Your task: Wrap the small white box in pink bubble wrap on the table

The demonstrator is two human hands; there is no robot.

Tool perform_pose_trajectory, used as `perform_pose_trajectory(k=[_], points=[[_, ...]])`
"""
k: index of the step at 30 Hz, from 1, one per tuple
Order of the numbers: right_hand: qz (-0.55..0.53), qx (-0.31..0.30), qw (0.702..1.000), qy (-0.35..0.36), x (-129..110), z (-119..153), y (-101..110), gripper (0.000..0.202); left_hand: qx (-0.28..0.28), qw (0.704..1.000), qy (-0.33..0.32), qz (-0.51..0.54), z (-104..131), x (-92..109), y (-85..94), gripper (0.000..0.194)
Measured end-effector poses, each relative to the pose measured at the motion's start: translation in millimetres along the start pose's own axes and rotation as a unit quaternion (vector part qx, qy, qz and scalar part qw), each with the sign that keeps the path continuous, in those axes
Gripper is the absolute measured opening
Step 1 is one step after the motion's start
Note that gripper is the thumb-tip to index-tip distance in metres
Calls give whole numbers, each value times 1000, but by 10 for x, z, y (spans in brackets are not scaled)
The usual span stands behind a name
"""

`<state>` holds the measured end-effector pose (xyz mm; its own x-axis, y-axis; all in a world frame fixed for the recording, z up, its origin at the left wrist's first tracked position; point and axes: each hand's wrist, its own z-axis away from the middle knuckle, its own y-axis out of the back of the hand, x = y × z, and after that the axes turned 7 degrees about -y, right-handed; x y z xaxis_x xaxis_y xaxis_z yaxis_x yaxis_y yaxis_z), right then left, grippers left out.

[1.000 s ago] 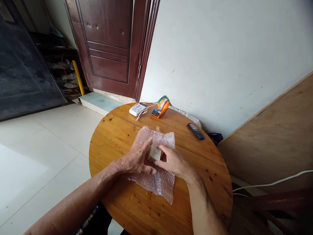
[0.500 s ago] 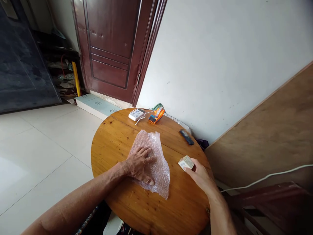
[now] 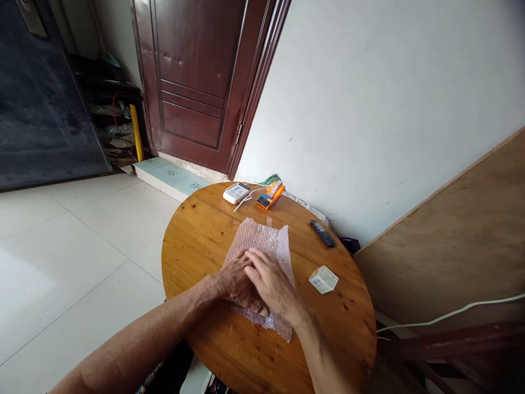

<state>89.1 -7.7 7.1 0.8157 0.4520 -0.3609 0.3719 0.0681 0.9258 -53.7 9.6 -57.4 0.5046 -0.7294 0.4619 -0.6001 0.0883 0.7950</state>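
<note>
Pinkish bubble wrap [image 3: 262,236] lies on the round wooden table [image 3: 184,246]. My left hand [image 3: 241,284] rests flat on it with the fingers spread, partly covered by my other hand. Over the left fingers and the wrap lies my right hand [image 3: 273,282], its fingers extended and nothing held in it. To the right, a small pale box [image 3: 324,279] with printed sides sits alone on the wood.
Toward the table's far edge are a white device [image 3: 237,193] with a cord, an orange tape dispenser [image 3: 270,196] and a dark, blurred-out object [image 3: 323,233]. A white wall [image 3: 389,109] stands behind the table.
My right hand has let go of the small box and moved left onto the bubble wrap and my left hand. The wrap's right upper part is spread wider. The view has shifted slightly.
</note>
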Motion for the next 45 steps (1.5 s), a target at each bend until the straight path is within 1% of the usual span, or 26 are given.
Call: perform_pose_trajectory(k=[2, 4, 5, 7, 9, 10, 14, 19, 21, 24, 26, 28, 30, 32, 34, 35, 36, 37, 38, 39, 40, 41, 42, 44, 45], points=[[44, 42, 995, -85, 330, -62, -102, 42, -36, 999, -31, -12, -8, -1, 31, 97], [70, 57, 988, -124, 659, -47, -162, 42, -57, 997, -47, -22, -12, -13, 72, 98], [80, 58, 987, -123, 781, -19, -184, 43, -52, 998, -40, -26, -11, -24, 91, 93], [94, 70, 985, -128, 910, 47, -224, 45, -27, 999, -17, -31, -2, -54, 116, 75], [105, 78, 982, -135, 913, 94, -255, 45, -5, 999, 11, -49, 13, -97, 126, 64], [112, 79, 980, -143, 888, 105, -263, 45, 1, 998, 26, -61, 22, -121, 128, 63], [156, 61, 966, -199, 779, 114, -233, 46, -9, 994, 63, -88, 54, -208, 145, 80], [177, 37, 959, -220, 689, 127, -135, 45, -27, 994, 70, -76, 62, -229, 200, 95], [178, 41, 958, -222, 661, 136, -107, 42, -23, 995, 59, -71, 55, -193, 216, 96], [180, 56, 957, -221, 648, 152, -97, 38, -24, 998, -1, -58, 45, -92, 218, 84], [179, 69, 957, -215, 656, 159, -106, 36, -39, 997, -48, -50, 43, -9, 200, 78], [173, 84, 959, -207, 664, 161, -104, 35, -60, 994, -83, -43, 47, 65, 171, 79], [156, 109, 963, -188, 667, 166, -66, 35, -82, 990, -106, -35, 52, 112, 136, 81], [135, 156, 963, -176, 683, 187, 16, 33, -100, 988, -114, -33, 54, 129, 105, 81], [124, 212, 949, -200, 742, 238, 120, 32, -109, 987, -114, -36, 53, 123, 83, 81], [124, 234, 936, -233, 795, 273, 169, 35, -111, 987, -113, -38, 52, 116, 77, 81], [125, 236, 925, -272, 864, 312, 209, 44, -112, 986, -113, -39, 50, 108, 74, 82], [121, 223, 915, -313, 944, 353, 239, 54, -113, 986, -114, -40, 48, 101, 72, 82], [111, 194, 910, -349, 1029, 391, 259, 62, -114, 986, -115, -40, 46, 95, 72, 83], [95, 160, 908, -374, 1109, 424, 272, 65, -114, 986, -116, -40, 45, 91, 72, 83], [79, 136, 909, -387, 1175, 450, 281, 65, -113, 986, -116, -39, 45, 87, 71, 83], [64, 124, 908, -396, 1218, 467, 291, 64, -112, 986, -116, -38, 45, 84, 69, 84], [47, 128, 907, -399, 1231, 474, 305, 62, -110, 987, -115, -36, 45, 83, 67, 83], [-10, 171, 907, -384, 1158, 455, 345, 60, -106, 987, -113, -34, 46, 82, 60, 82], [-58, 196, 911, -358, 1074, 430, 369, 60, -105, 987, -114, -34, 45, 84, 57, 82]])
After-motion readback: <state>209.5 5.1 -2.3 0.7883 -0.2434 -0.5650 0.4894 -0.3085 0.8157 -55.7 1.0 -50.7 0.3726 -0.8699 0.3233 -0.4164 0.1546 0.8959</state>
